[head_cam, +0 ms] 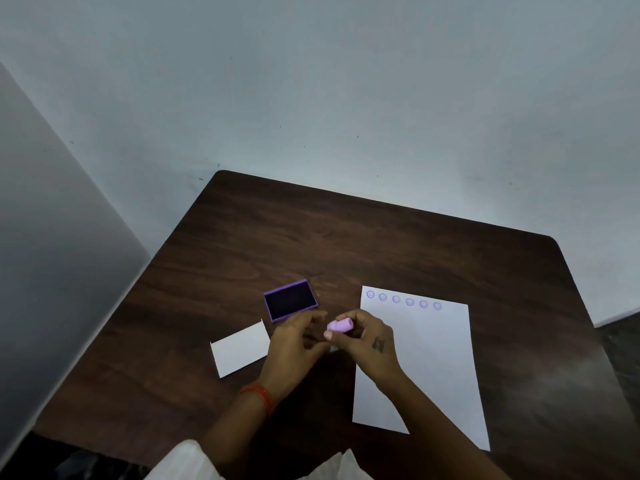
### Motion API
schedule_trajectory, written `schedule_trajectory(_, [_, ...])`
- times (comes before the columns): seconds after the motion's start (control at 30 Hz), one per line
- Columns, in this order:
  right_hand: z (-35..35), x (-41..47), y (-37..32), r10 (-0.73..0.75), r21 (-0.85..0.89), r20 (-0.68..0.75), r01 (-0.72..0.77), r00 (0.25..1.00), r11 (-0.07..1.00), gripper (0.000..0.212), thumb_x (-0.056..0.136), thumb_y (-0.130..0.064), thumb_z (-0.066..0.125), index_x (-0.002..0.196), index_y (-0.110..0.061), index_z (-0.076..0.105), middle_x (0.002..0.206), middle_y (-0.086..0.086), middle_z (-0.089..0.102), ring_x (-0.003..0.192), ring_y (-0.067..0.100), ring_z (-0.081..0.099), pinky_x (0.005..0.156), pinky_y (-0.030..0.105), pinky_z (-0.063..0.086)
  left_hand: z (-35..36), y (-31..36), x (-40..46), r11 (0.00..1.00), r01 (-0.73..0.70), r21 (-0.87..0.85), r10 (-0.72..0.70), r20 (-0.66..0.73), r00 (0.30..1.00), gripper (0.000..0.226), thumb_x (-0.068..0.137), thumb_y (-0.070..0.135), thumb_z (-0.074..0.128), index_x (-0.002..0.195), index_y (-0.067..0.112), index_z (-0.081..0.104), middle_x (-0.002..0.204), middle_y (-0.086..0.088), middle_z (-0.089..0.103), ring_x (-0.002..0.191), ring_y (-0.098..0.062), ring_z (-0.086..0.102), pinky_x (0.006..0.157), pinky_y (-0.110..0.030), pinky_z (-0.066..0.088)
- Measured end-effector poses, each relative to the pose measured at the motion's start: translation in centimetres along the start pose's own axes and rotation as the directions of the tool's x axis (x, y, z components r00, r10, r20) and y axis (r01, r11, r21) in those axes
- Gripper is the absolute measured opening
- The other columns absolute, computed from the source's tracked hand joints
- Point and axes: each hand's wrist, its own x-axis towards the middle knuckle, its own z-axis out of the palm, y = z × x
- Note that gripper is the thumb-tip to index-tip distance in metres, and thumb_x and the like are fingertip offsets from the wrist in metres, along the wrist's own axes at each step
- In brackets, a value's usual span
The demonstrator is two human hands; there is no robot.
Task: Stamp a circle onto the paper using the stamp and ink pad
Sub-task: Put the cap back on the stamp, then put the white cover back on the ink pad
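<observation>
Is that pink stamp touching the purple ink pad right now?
Apart. The head view shows the stamp held up in the right hand, with bare table between it and the open ink pad.

Surface [398, 244]: dark wood-grain top w/ rounded far corners, set against wall. Wall [346, 81]: pale grey-blue, a few small dark specks. Small white card [239, 348] lay flat on surface, left-centre, tilted approx. diagonal, apart from other items. Grey panel [52, 220] stood along left edge of view. Dark floor [620, 341] showed at far right.
</observation>
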Motion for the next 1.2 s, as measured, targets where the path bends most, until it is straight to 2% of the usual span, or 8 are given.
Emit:
schedule_trajectory(0.1, [1.5,0.9,0.6,-0.017,-0.045,-0.186,0.009,0.982,0.999,0.023,0.080,-0.037,0.049,0.061,-0.026,0.057,0.060,-0.016,0.052,0.058,0.005,0.052,0.060,0.015,0.038,-0.8,-0.9,0.3,0.995,0.084,0.058,-0.085,0.004,0.996,0.060,0.070,0.017,0.077,0.124,0.026,0.050,0.108,0.012,0.059,0.088,-0.003,0.060,0.073,-0.010,0.047])
schedule_trajectory(0.2, [2.3,1.6,1.9,0.018,-0.163,-0.069,-0.029,0.997,0.986,0.031,0.090,-0.031,0.047,0.074,-0.010,0.064,0.071,0.001,0.062,0.062,0.009,0.052,0.057,0.010,0.035,-1.9,-1.8,0.3,0.990,0.100,0.103,-0.101,0.008,0.995,0.062,0.071,0.017,0.077,0.125,0.027,0.048,0.112,0.006,0.061,0.088,-0.005,0.060,0.074,-0.013,0.048])
schedule_trajectory(0.3, [2.3,2.2,2.5,0.076,-0.235,-0.032,-0.082,0.997,0.968,0.026,0.091,-0.025,0.051,0.092,-0.002,0.065,0.096,0.016,0.069,0.080,0.017,0.059,0.072,0.019,0.048,-3.3,-2.7,0.0,0.987,0.110,0.118,-0.109,-0.015,0.994,0.060,0.071,0.018,0.077,0.124,0.027,0.050,0.111,0.004,0.062,0.089,-0.006,0.060,0.078,-0.021,0.053])
schedule_trajectory(0.37, [2.1,2.3,2.3,0.091,-0.294,0.007,-0.085,0.996,0.952,0.028,0.088,-0.025,0.057,0.102,-0.001,0.062,0.107,0.016,0.067,0.094,0.025,0.062,0.089,0.031,0.050,-4.3,-3.3,-0.3,0.983,0.113,0.148,-0.109,-0.033,0.993,0.059,0.071,0.020,0.077,0.123,0.028,0.050,0.113,0.005,0.061,0.090,-0.006,0.059,0.080,-0.024,0.053])
schedule_trajectory(0.53, [1.9,1.4,0.5,-0.020,-0.419,-0.012,0.013,1.000,0.908,0.037,0.081,-0.036,0.065,0.109,-0.011,0.060,0.116,0.009,0.063,0.106,0.026,0.059,0.092,0.034,0.048,-7.2,-5.2,-1.9,0.961,0.126,0.244,-0.091,-0.150,0.985,0.054,0.076,0.028,0.071,0.125,0.032,0.047,0.116,0.011,0.054,0.089,0.000,0.055,0.071,-0.011,0.043])
schedule_trajectory(0.73, [5.9,0.2,-2.4,-0.101,-0.319,0.185,0.157,0.977,0.935,0.037,0.079,-0.030,0.070,0.113,-0.021,0.059,0.117,0.003,0.063,0.102,0.016,0.060,0.088,0.026,0.046,-10.6,-7.6,-4.2,0.920,0.316,0.231,-0.211,-0.388,0.897,0.055,0.081,0.018,0.066,0.131,0.009,0.044,0.125,-0.014,0.052,0.090,-0.017,0.056,0.084,-0.030,0.044])
schedule_trajectory(0.9, [9.0,0.0,-2.9,-0.016,-0.383,0.327,0.148,0.945,0.912,0.048,0.081,-0.025,0.067,0.126,-0.016,0.051,0.129,0.008,0.055,0.113,0.021,0.056,0.099,0.039,0.049,-10.6,-8.1,-5.0,0.842,0.523,0.134,-0.476,-0.274,0.836,0.062,0.086,0.024,0.061,0.137,0.002,0.033,0.138,-0.019,0.038,0.101,-0.027,0.060,0.091,-0.034,0.046])
schedule_trajectory(1.2, [11.1,-0.7,-2.8,-0.027,-0.399,0.328,0.165,0.944,0.902,0.047,0.083,-0.024,0.065,0.128,-0.019,0.051,0.133,0.005,0.050,0.117,0.020,0.052,0.101,0.036,0.046,-8.8,-7.2,-4.6,0.849,0.521,0.087,-0.492,-0.233,0.839,0.038,0.088,0.022,0.057,0.124,0.007,0.054,0.129,-0.016,0.051,0.120,-0.026,0.044,0.103,-0.034,0.039])
